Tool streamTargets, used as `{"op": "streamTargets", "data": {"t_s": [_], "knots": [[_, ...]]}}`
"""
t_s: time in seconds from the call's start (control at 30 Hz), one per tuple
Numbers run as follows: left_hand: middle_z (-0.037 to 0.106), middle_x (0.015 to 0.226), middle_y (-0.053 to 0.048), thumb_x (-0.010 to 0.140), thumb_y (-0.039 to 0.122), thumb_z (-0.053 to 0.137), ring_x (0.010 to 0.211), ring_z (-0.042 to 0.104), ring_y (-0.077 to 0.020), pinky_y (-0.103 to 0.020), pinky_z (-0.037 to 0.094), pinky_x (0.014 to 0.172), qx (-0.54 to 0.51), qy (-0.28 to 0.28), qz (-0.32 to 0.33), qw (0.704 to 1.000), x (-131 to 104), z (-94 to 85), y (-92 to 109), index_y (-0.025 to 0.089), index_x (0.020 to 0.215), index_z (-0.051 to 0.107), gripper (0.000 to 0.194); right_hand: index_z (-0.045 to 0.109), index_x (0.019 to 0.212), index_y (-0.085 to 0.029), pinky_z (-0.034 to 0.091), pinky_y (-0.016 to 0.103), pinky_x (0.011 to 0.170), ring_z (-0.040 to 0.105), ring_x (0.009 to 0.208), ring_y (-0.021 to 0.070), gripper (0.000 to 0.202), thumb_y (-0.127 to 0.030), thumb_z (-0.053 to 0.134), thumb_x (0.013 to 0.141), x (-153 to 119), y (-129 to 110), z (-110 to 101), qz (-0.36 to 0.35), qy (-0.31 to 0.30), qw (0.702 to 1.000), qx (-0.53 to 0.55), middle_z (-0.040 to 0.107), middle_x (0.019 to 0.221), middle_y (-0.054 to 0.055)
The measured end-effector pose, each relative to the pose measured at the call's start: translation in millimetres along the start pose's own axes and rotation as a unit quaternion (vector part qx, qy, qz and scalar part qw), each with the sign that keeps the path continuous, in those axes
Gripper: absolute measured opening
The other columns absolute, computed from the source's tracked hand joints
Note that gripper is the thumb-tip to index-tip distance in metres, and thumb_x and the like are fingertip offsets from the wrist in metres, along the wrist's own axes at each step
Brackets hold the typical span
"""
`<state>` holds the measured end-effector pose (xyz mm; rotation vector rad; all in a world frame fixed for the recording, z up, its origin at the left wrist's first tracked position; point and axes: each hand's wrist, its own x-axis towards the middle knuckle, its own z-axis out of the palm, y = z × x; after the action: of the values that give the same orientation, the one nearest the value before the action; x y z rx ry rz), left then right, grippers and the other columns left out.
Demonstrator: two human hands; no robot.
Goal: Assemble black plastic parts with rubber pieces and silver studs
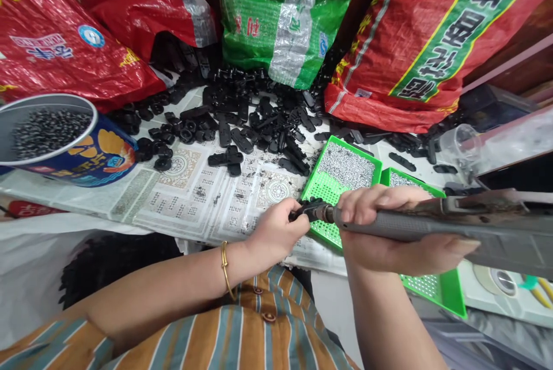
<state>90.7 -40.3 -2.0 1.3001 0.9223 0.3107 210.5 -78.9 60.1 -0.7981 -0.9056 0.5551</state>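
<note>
My right hand (pixel 389 237) is wrapped round the grey body of an electric screwdriver (pixel 415 223), which lies almost level and points left. Its metal tip meets a small black plastic part (pixel 309 208), pinched between the thumb and fingers of my left hand (pixel 279 229). The fingers cover much of that part, so its full shape is hidden. Right below and behind the tool sits a green perforated tray (pixel 309 185) with small silvery screws (pixel 345 165) heaped at its far end. A second green tray (pixel 453 295) is partly covered by my right hand and the tool.
Loose black plastic parts (pixel 242 110) lie piled across the table's far side. A blue tub (pixel 103 157) of small dark pieces stands at left. Red sacks (pixel 410 41) and a green sack (pixel 250 12) line the back. Tape (pixel 495 279) and a clear cup (pixel 460 142) are at right.
</note>
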Motion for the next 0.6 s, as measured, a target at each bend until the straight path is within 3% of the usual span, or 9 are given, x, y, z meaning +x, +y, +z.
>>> {"op": "streamTargets", "data": {"t_s": [0.4,0.6], "knots": [[0.039,0.051,0.007,0.076,0.030,0.047,0.045,0.039,-0.0078,-0.020,0.031,0.044,0.015,-0.010,0.000,1.000,1.1,-0.6,1.4,0.019,0.077,0.046,0.011,0.060,0.068,-0.019,0.039,0.031,0.039,0.047,0.037,0.0139,0.039,-0.057,0.055,0.068,-6.3,5.2,1.1,0.004,-0.008,1.000,0.000,0.050,0.045,-0.003],[0.037,0.050,0.008,0.077,0.029,0.045,0.042,0.037,-0.0068,-0.019,0.029,0.043,0.038,-0.040,0.006,0.998,1.2,-3.5,2.5,0.019,0.078,0.045,0.009,0.061,0.079,-0.020,0.038,0.029,0.039,0.046,0.036,0.0132,0.043,-0.060,0.045,0.075,-1.2,-11.7,-1.9,-0.021,0.050,0.997,-0.057,0.049,0.045,-0.004]]}}
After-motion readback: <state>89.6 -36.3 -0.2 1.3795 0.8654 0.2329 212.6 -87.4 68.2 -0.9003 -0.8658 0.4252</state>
